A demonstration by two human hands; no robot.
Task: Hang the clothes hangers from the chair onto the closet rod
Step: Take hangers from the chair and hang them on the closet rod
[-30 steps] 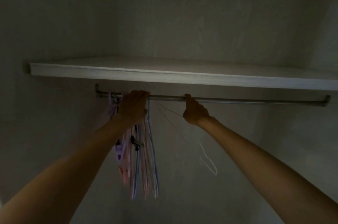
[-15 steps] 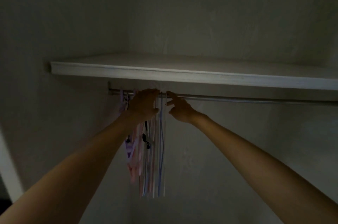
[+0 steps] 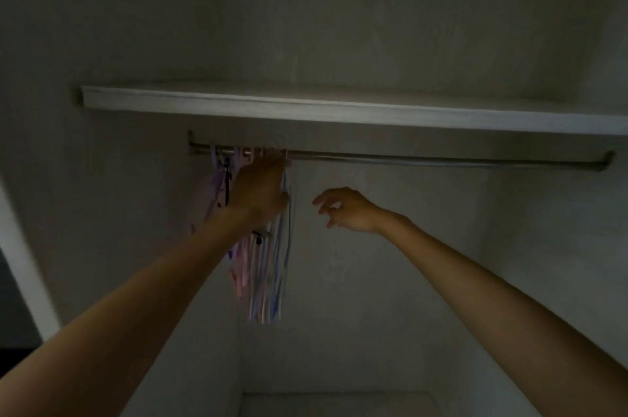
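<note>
The hangers (image 3: 268, 267) (pink, purple and blue) hang bunched at the left end of the closet rod (image 3: 424, 160), under the shelf (image 3: 339, 110). The left hand (image 3: 261, 188) rests against them, fingers extended up to the rod. The right hand (image 3: 346, 209) hovers just right of them, fingers loosely curled, holding nothing.

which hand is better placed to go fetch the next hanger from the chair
Probably the right hand: it hangs free below the rod, fingers loose and holding nothing. The left hand is up against the hangers bunched at the rod's left end.
</note>
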